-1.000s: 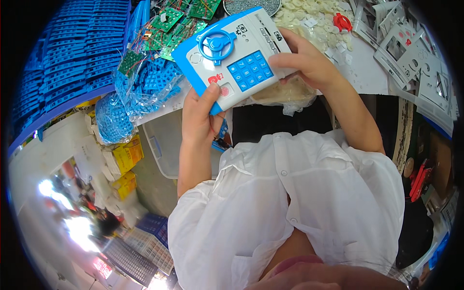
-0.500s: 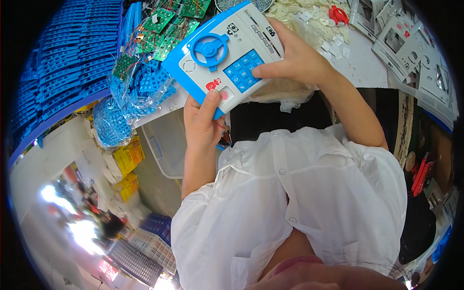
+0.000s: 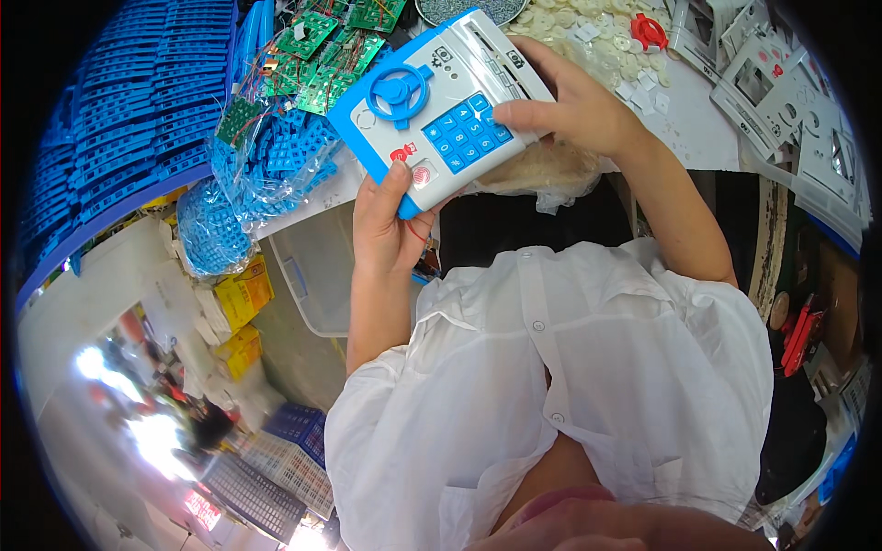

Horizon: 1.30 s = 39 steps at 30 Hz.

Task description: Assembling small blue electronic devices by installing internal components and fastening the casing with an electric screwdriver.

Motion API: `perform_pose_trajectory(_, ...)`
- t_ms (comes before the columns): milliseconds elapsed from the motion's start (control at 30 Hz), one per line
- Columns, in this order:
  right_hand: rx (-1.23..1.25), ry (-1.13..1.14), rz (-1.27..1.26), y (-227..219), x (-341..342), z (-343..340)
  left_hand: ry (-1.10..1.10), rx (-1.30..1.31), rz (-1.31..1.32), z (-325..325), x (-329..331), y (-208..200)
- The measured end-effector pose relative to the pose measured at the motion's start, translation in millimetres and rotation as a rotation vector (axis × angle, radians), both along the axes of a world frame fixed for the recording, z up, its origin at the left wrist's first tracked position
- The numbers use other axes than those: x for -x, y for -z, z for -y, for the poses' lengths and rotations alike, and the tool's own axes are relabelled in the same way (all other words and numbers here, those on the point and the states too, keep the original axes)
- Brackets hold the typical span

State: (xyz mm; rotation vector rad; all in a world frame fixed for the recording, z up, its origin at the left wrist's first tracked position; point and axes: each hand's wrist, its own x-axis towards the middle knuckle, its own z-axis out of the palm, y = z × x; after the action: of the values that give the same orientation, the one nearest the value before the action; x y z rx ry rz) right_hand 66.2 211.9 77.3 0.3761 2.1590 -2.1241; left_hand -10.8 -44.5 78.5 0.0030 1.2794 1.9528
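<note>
The casing was gripped by half-closed left hand, seven o'clock, and right hand, three; even support was needed.

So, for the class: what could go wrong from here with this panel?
Held by one corner in the left hand, the blue-and-white panel could tip if the right hand loosens. The right thumb, at the blue keypad, might press a key. The red wire near the left hand might snag.
</note>
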Motion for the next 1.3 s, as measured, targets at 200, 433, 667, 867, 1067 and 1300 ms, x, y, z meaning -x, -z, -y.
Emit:
perform_pose_trajectory(200,0.075,0.078,-0.111,43.6,4.3,-27.3,0.018,-0.126,0.110,-0.3,5.4,2.4)
perform_pose_trajectory(433,0.052,0.193,-0.129,27.2,0.4,-42.0,0.046,-0.074,0.005,0.8,15.2,0.1)
perform_pose_trajectory(667,-0.060,0.242,-0.254,32.9,-6.3,-52.3,-0.041,0.120,-0.324,-21.9,5.3,-12.2)
perform_pose_trajectory(867,0.574,0.150,-0.244,21.6,0.0,-47.0,0.250,0.626,-1.696,-46.5,-4.2,-8.1)
perform_pose_trajectory(1067,-0.497,0.297,-0.173,60.7,-1.0,-56.2,0.426,0.516,-1.642,-56.3,-31.1,34.1)
perform_pose_trajectory(1300,-1.104,0.265,-0.386,64.3,-15.2,-45.0,0.460,0.436,-1.604,-40.3,-21.3,47.0)
